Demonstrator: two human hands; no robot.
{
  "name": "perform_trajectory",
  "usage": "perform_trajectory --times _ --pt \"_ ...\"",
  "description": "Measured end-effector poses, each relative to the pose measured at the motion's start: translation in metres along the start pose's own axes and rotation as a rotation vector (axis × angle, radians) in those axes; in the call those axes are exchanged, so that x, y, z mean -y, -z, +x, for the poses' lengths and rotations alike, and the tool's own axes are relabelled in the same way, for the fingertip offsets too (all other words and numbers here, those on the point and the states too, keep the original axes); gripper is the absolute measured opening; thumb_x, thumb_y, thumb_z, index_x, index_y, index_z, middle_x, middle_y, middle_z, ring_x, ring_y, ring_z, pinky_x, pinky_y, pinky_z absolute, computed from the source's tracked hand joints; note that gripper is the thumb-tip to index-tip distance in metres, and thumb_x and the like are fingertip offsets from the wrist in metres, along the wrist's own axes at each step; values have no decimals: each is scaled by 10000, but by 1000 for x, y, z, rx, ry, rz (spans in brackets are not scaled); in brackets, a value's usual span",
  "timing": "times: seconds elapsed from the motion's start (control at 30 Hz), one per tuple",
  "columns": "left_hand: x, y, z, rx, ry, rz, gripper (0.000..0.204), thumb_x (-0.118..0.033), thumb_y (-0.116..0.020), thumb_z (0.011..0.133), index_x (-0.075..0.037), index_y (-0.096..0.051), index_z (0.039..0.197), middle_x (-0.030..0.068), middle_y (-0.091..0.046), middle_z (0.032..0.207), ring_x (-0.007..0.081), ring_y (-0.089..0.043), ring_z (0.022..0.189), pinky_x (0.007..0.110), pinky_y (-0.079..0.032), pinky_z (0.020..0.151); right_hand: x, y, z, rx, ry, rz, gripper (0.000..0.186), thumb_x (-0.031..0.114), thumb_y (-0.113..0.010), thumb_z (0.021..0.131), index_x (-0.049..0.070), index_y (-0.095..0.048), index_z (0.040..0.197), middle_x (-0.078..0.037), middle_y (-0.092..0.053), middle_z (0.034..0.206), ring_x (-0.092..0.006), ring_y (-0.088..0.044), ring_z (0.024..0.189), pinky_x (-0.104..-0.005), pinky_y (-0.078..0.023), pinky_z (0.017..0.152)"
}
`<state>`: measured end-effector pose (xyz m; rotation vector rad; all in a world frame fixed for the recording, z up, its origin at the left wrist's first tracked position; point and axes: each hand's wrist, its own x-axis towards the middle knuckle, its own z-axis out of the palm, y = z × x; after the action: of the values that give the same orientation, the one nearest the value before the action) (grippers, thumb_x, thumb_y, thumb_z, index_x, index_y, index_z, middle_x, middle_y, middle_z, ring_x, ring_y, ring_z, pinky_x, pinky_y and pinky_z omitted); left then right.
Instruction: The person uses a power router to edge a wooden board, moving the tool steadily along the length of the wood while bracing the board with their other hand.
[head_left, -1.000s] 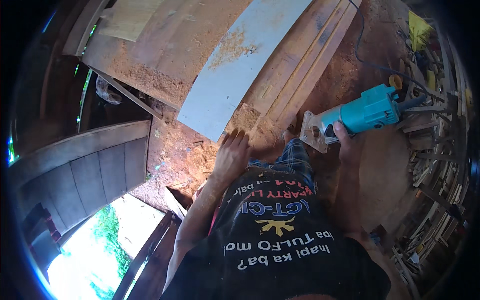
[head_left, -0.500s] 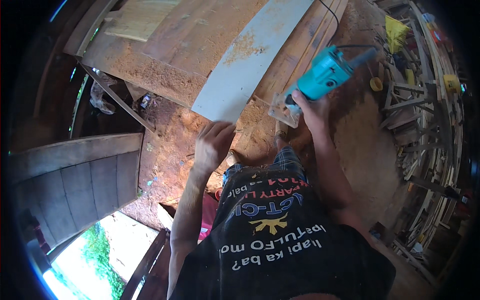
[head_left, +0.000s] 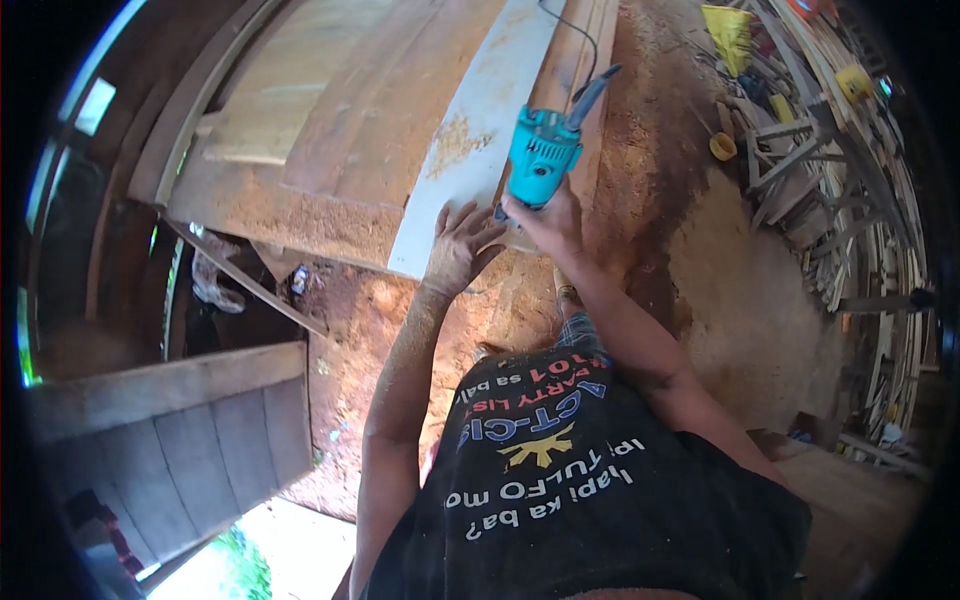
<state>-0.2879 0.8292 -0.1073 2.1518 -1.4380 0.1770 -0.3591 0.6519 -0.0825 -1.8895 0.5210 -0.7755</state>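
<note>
My right hand (head_left: 545, 222) was wrapped around the base of the teal power tool (head_left: 543, 160), fingers closed on it, holding it upright on the near end of the pale board (head_left: 478, 140). The tool stood close to that board's right edge, its dark cord (head_left: 590, 85) running up and away from me. My left hand (head_left: 460, 245) lay flat and open on the same board, palm down, fingers spread, just beside the tool and touching my right hand at the fingertips; it gripped nothing, only pressed on the wood near the board's near edge.

The pale board lay across the bench (head_left: 300, 205), a top of wide brown planks dusted with sawdust, and reached toward its far edge. Sawdust (head_left: 720, 290) covered the ground to my right. Farther right, well apart from my hands, a heap of wooden offcuts and frames (head_left: 830, 190) was stacked, with a yellow roll of tape (head_left: 722, 146) near it.
</note>
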Motion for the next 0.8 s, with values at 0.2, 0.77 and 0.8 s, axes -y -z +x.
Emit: perform_trajectory --times 0.2,0.77,0.8 --pt "9 -1 -1 41 -23 22 330 -338 -727 803 -192 -696 1097 96 -570 1313 325 -464 1296 560 -268 1104 5 -9 -19 -27 60 -87 679 371 -827 646 28 -506 1137 -192 -672 908 -378 -676 826 -458 -539 716" --pt "24 4 19 163 -60 58 303 -406 -728 777 -203 -705 1001 12 -530 1382 312 -421 1355 697 -167 1084 2 -13 -22 -8 127 -83 679 343 -823 669 24 -494 1170 -152 -670 928 -330 -690 805 -409 -564 698" --pt "24 3 20 157 -59 65 303 -408 -727 777 -203 -705 1001 10 -532 1378 315 -419 1355 715 -157 1074 2 -13 -22 -8 119 -85 679 343 -823 669 24 -494 1170 -152 -670 928 -330 -690 805 -409 -564 698"
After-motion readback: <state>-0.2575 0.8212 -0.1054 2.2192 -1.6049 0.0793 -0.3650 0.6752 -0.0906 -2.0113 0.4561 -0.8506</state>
